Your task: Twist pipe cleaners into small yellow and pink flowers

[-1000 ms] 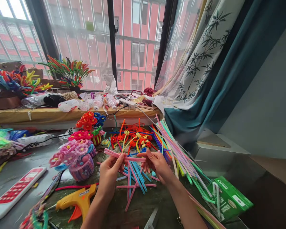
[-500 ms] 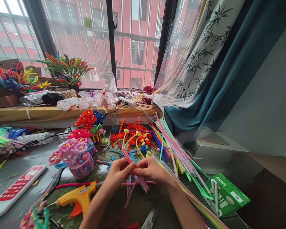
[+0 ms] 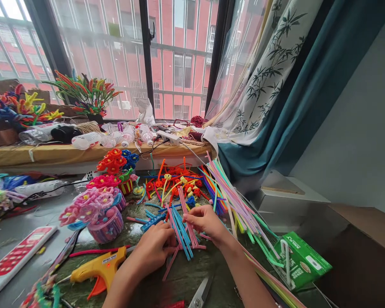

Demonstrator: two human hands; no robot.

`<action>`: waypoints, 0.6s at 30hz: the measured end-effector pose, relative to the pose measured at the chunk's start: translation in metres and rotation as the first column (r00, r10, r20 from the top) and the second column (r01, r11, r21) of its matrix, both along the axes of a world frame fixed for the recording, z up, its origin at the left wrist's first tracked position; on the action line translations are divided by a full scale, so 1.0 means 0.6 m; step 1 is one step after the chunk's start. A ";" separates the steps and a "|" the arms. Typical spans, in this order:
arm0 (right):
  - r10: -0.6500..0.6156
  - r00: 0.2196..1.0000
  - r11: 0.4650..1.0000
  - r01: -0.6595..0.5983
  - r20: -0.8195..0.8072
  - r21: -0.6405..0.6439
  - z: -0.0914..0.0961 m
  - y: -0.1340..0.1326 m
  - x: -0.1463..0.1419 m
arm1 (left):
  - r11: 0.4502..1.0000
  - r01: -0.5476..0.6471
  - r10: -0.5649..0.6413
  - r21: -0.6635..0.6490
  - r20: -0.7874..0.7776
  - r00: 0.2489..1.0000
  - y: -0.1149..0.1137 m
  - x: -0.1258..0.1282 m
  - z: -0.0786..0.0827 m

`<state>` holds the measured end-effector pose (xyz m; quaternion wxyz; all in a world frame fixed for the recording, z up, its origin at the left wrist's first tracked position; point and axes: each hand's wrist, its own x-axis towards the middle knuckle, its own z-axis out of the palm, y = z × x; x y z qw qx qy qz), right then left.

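Observation:
My right hand (image 3: 205,223) pinches a pink pipe cleaner (image 3: 185,210) that stands tilted up from the table. My left hand (image 3: 154,249) lies lower, fingers curled round the bottom of a bunch of blue pipe cleaners (image 3: 179,231) lying on the dark green table (image 3: 186,278). Loose pink pieces (image 3: 170,264) are scattered just under both hands.
A yellow glue gun (image 3: 98,268) lies left of my left arm, scissors (image 3: 200,294) at the bottom edge. Pipe-cleaner flower baskets (image 3: 99,211) stand to the left. A fan of long pastel pipe cleaners (image 3: 240,205) and a green box (image 3: 300,261) lie right. A red-white remote (image 3: 16,256) lies far left.
The pink pipe cleaner, held level between both hands a second ago, now stands tilted in my right hand. My left hand has dropped to the blue bunch on the table.

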<state>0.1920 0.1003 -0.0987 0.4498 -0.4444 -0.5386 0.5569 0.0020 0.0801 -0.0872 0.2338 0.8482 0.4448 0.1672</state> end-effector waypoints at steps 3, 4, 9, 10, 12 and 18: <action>-0.021 1.000 1.000 0.021 -0.010 0.003 0.001 0.000 -0.001 | 0.998 0.001 0.000 0.068 -0.017 1.000 0.004 0.005 0.011; -0.029 0.999 1.000 0.029 -0.014 0.005 0.001 0.000 0.000 | 0.996 -0.006 0.008 0.088 -0.014 1.000 0.005 0.006 0.015; -0.086 0.995 0.996 0.086 -0.047 0.002 -0.001 0.003 0.004 | 0.996 -0.029 0.023 0.085 0.069 0.997 0.005 0.007 0.025; -0.097 0.994 0.995 0.097 -0.056 0.001 -0.001 0.004 0.005 | 0.998 -0.026 0.020 0.062 0.095 0.995 0.004 0.007 0.024; -0.115 0.990 0.993 0.116 -0.076 0.003 0.001 0.004 0.005 | 1.000 -0.011 0.011 -0.001 0.146 0.989 0.003 0.006 0.019; -0.148 0.983 0.988 0.151 -0.110 0.013 0.009 0.002 0.005 | 0.953 0.134 -0.039 -0.273 0.328 0.944 -0.004 0.001 0.020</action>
